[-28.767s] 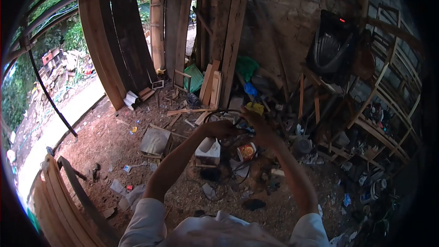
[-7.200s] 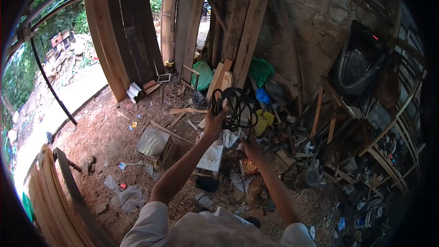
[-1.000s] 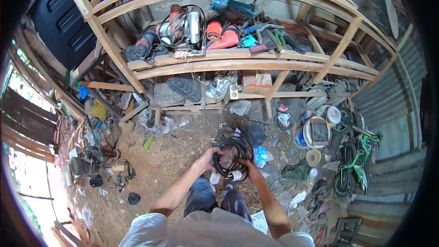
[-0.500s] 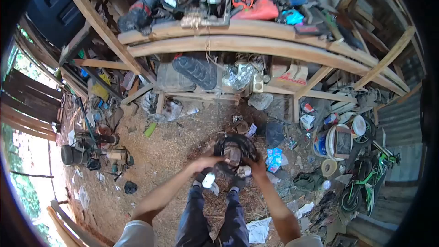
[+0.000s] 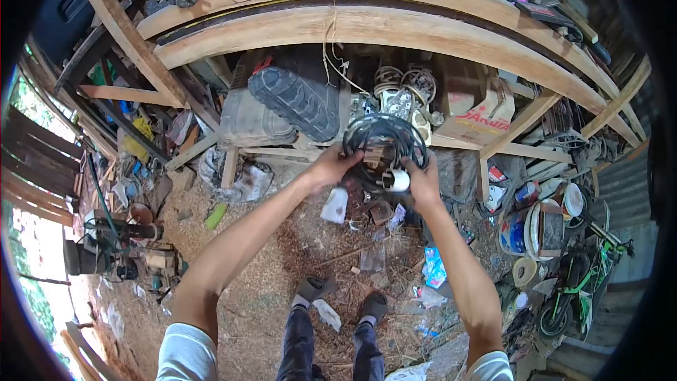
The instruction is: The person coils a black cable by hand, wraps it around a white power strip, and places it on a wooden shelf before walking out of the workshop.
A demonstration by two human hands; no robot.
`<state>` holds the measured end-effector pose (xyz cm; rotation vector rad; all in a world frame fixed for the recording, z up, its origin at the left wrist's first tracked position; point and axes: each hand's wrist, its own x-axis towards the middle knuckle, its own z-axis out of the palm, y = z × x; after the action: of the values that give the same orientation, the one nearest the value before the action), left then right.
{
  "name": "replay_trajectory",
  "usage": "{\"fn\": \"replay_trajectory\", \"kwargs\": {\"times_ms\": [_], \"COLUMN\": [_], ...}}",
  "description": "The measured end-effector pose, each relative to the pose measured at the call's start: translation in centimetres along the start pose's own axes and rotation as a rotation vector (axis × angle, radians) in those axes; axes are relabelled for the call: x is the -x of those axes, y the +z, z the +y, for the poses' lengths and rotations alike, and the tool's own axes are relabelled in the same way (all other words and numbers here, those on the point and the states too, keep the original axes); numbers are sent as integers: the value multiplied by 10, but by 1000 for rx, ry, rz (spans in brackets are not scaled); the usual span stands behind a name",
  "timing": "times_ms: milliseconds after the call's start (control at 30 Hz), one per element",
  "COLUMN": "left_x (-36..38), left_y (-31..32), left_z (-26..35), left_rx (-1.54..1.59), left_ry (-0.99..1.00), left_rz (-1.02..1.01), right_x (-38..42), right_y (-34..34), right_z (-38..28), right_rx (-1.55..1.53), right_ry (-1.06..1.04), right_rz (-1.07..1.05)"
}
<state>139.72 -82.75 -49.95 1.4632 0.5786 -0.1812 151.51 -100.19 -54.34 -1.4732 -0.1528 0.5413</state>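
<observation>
A coil of black cable (image 5: 384,127) is held up between my two hands, in front of the lower shelf. My left hand (image 5: 331,168) is closed round its left side, thumb toward the middle. On the right side, my right hand (image 5: 423,182) grips the coil near a white cylindrical piece (image 5: 397,180). Whether that piece is fixed to the cable cannot be made out. Below the left hand, a white object (image 5: 335,206) shows over the littered ground, apart from the fingers.
A wooden bench beam (image 5: 423,32) crosses above the hands. Under it are a dark case (image 5: 300,102) and a cardboard box (image 5: 483,116). A white bucket (image 5: 546,229) and green bike (image 5: 582,275) stand right; machinery (image 5: 120,243) is left.
Both hands have lifted the cable coil up and away from the legs, toward the shelf. The view has shifted, and the bench now appears larger and closer.
</observation>
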Motion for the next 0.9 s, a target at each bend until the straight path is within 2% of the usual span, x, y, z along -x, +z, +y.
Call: {"fn": "replay_trajectory", "kwargs": {"times_ms": [33, 67, 167, 233, 267, 333, 433, 533, 667, 700, 800, 833, 900], "left_x": [-18, -35, -59, -77, -86, -113, -130, -135, -142, -142, -143, -144, -139], "left_y": [-5, -10, -17, -27, -32, -42, -48, -49, -48, -47, -49, -47, -34], "left_z": [-7, -13, 2, 8, 12, 3, 1, -1, -13, -17, -21, -23, -26], "left_rx": [70, 139, 80, 143, 171, 123, -16, -166, -306, -301, -543, -578, -644], "left_ry": [94, 188, 276, 310, 331, 348, 356, 274, 300, 284, 309, 408, 553], "left_rz": [38, 75, 268, 256, 251, 333, 449, 575, 698, 698, 712, 773, 930], "right_x": [-15, -30, -62, -97, -119, -112, -128, -127, -137, -134, -117, -119, -118], "right_y": [6, 12, 36, 42, 44, 55, 60, 61, 62, 62, 60, 61, 62], "right_z": [-2, -5, -32, -27, -18, -43, -37, -35, -18, -19, -16, -9, -6], "right_rx": [125, 125, 260, 336, 250, 198, 14, 48, 318, 472, 672, 735, 751], "right_ry": [-88, -117, -182, -217, -164, -12, 39, 6, -323, -368, -526, -665, -637], "right_rz": [26, 21, 106, 92, 52, 21, -95, -132, -108, -86, -100, -45, -31]}}
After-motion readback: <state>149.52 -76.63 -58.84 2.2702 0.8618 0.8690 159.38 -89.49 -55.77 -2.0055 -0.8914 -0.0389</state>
